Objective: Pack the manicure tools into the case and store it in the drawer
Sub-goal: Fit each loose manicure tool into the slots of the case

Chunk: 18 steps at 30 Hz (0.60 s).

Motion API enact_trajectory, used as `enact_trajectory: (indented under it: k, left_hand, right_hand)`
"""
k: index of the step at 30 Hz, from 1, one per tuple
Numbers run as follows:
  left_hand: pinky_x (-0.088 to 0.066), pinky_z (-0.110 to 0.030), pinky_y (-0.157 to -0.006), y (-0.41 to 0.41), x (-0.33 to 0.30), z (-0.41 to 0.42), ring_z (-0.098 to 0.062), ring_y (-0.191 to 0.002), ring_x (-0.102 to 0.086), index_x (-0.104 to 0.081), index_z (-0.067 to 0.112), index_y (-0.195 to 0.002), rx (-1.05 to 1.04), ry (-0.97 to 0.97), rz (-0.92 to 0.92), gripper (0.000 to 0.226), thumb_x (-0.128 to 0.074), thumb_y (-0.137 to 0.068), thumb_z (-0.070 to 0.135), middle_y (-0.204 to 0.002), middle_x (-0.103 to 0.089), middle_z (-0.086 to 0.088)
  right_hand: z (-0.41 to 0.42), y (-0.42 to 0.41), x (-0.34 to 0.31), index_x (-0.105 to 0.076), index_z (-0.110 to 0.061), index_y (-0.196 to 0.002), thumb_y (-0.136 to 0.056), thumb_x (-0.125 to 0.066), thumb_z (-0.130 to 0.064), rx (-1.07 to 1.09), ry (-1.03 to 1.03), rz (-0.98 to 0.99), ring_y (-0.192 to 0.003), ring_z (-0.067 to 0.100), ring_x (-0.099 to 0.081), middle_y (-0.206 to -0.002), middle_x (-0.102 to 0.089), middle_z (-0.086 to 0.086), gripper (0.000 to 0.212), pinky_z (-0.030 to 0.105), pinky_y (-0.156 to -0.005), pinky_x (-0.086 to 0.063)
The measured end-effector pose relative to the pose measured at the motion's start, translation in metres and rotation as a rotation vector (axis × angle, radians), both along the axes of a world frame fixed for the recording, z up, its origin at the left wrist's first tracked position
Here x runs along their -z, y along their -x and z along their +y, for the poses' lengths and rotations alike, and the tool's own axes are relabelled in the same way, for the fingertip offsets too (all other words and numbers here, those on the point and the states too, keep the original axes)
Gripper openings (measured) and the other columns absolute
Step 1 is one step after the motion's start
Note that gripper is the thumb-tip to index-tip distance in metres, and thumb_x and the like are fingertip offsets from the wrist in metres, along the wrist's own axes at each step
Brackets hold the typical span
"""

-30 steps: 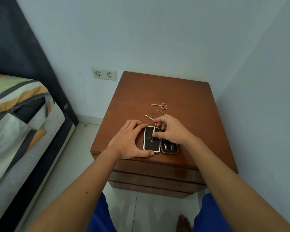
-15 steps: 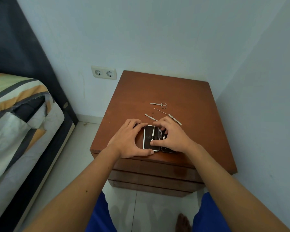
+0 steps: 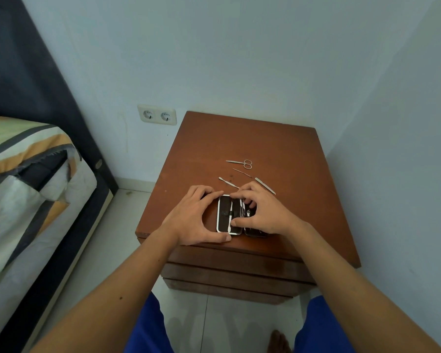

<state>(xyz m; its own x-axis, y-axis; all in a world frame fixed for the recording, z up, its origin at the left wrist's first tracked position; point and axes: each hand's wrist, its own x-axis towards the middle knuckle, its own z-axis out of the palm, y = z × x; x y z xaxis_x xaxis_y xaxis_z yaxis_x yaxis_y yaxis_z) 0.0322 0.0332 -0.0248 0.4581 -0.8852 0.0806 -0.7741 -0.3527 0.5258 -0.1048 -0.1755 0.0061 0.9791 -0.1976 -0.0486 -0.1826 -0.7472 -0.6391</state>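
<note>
A small dark manicure case (image 3: 224, 215) lies open near the front edge of the brown nightstand (image 3: 290, 154). My left hand (image 3: 191, 220) grips the case's left half, thumb along its front edge. My right hand (image 3: 262, 212) covers the right half, its thumb and fingers pressing a thin metal tool (image 3: 231, 215) under the strap in the left half. Behind the case lie small scissors (image 3: 241, 163), a thin needle-like tool (image 3: 242, 172), a cuticle pusher (image 3: 228, 182) and a nail file (image 3: 265, 186).
The nightstand has closed drawer fronts (image 3: 229, 273) below its top. It stands in a corner, walls behind and to the right. A bed with striped bedding (image 3: 28, 174) is at the left, a double wall socket (image 3: 157, 115) behind. My foot (image 3: 279, 342) rests on the tiled floor.
My right hand brought the thin tool down into the left half of the case and now presses it under the strap. The nail file behind my right hand came into view.
</note>
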Motion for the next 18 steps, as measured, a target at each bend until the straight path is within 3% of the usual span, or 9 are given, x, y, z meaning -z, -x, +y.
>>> enact_trajectory:
  k: [5,8,13,18]
  left_hand:
    - [-0.035,-0.032,-0.120,-0.002,0.000,0.001,-0.003,-0.142,-0.026,-0.037,0.028,-0.162,0.005,0.001,0.020,0.120,-0.077,-0.064,0.086,-0.148,-0.037,0.014]
    - [-0.036,-0.033,-0.120,-0.003,0.000,0.000,-0.003,-0.143,-0.026,-0.037,0.030,-0.162,0.003,-0.004,0.029,0.121,-0.075,-0.063,0.089,-0.149,-0.036,0.015]
    - [-0.036,-0.033,-0.121,-0.004,0.000,-0.001,-0.002,-0.143,-0.026,-0.037,0.032,-0.161,0.002,-0.005,0.025,0.120,-0.075,-0.062,0.090,-0.149,-0.036,0.016]
    - [-0.034,-0.030,-0.120,-0.005,-0.001,-0.001,-0.002,-0.142,-0.027,-0.038,0.031,-0.161,0.007,0.001,0.003,0.120,-0.074,-0.063,0.090,-0.147,-0.036,0.016]
  right_hand:
    - [-0.012,-0.018,-0.006,-0.077,-0.022,-0.119,-0.087,-0.082,-0.021,0.204,-0.054,-0.201,-0.076,0.002,-0.061,-0.098,-0.069,-0.008,0.032,0.015,-0.072,-0.048]
    - [-0.029,-0.041,-0.008,-0.082,-0.025,-0.104,-0.091,-0.078,-0.020,0.345,0.008,-0.265,-0.073,0.001,-0.058,-0.089,-0.072,-0.007,0.015,0.015,-0.074,-0.046]
    - [-0.061,-0.076,-0.008,-0.081,-0.021,-0.109,-0.094,-0.074,-0.022,0.451,0.115,-0.211,-0.088,0.012,-0.061,-0.101,-0.070,-0.001,0.017,0.032,-0.091,-0.053]
    - [-0.079,-0.089,0.002,-0.077,-0.021,-0.120,-0.091,-0.079,-0.032,0.388,0.147,-0.027,-0.099,0.025,-0.068,-0.111,-0.065,0.004,0.031,0.042,-0.099,-0.054]
